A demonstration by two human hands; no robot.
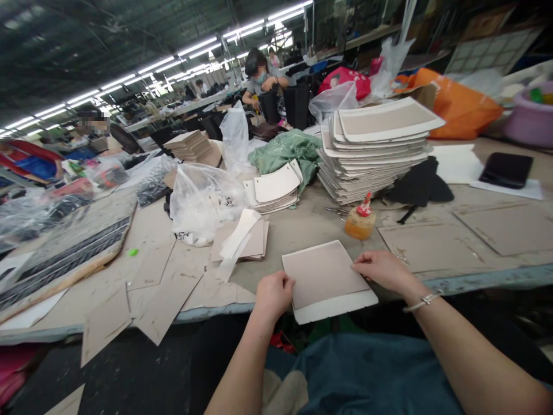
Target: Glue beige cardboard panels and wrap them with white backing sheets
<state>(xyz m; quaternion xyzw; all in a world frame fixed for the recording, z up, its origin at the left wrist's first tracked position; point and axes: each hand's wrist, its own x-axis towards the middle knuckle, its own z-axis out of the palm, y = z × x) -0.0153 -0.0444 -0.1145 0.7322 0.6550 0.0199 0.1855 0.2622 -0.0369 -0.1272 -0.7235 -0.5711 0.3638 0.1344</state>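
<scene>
Both of my hands pinch the side edges of a beige board [324,274], which lies over a white sheet [337,308] at the table's front edge. The white sheet shows as a strip along the near side of the board. My left hand [273,294] grips the left edge with thumb and fingers together. On the opposite edge, my right hand [382,270] does the same, a bracelet on its wrist. Just beyond the board stands a glue bottle [360,221] with a red cap and yellowish contents.
A tall stack of white-edged boards [380,144] rises at the back, near a smaller stack [276,190]. Loose cardboard pieces [164,300] overhang the table edge at left. Plastic bags [207,202], a black phone-like object [506,170] and an orange bag [458,106] lie around. Other people work beyond.
</scene>
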